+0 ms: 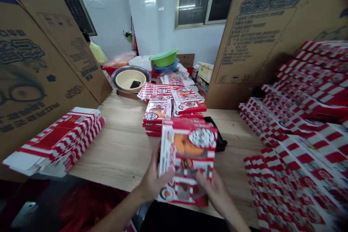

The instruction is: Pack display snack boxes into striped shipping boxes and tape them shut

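A red-and-white striped toy box [187, 152] with a clear window showing orange pieces is held upright just above the near edge of the wooden table [122, 145]. My left hand [152, 179] grips its left side, fingers wrapped behind it. My right hand [214, 188] holds its lower right edge, fingers closed on it. Under it lies another box of the same kind [179, 194]. Stacks of filled boxes [159, 110] stand just beyond.
Flat striped cartons are piled at the left [59, 141] and spread widely at the right [299, 123]. Large brown cardboard boxes stand left [40, 61] and right [272, 32]. A cream bowl [131, 79] and green basin [164, 57] sit at the back.
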Demonstrator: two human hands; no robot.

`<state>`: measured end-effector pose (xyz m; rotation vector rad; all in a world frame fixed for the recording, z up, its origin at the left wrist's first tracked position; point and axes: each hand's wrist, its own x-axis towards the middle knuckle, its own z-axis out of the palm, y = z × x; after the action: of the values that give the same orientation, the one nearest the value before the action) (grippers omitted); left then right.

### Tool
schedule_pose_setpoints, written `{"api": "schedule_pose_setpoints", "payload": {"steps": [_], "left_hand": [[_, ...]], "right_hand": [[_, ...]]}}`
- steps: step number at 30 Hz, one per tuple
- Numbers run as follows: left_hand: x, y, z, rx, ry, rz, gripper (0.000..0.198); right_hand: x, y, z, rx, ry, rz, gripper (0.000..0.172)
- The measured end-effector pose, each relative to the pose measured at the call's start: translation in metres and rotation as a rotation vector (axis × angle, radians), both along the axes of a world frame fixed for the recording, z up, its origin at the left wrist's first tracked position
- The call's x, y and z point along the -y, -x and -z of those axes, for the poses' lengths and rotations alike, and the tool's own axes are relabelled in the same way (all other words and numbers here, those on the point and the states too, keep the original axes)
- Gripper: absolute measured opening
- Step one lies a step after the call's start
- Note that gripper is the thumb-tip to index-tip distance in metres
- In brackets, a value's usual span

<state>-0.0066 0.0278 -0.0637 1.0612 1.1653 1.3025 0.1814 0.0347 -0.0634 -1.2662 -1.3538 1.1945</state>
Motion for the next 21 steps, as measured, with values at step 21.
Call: {"api": "schedule_pose_setpoints", "payload": {"steps": [21], "left_hand": [[-0.204, 0.090, -0.068, 0.095, 0.372, 0.234, 0.045]], "right_hand": [[-0.245, 0.005, -0.060, 0.439, -0.155, 0.115, 0.024]]}}
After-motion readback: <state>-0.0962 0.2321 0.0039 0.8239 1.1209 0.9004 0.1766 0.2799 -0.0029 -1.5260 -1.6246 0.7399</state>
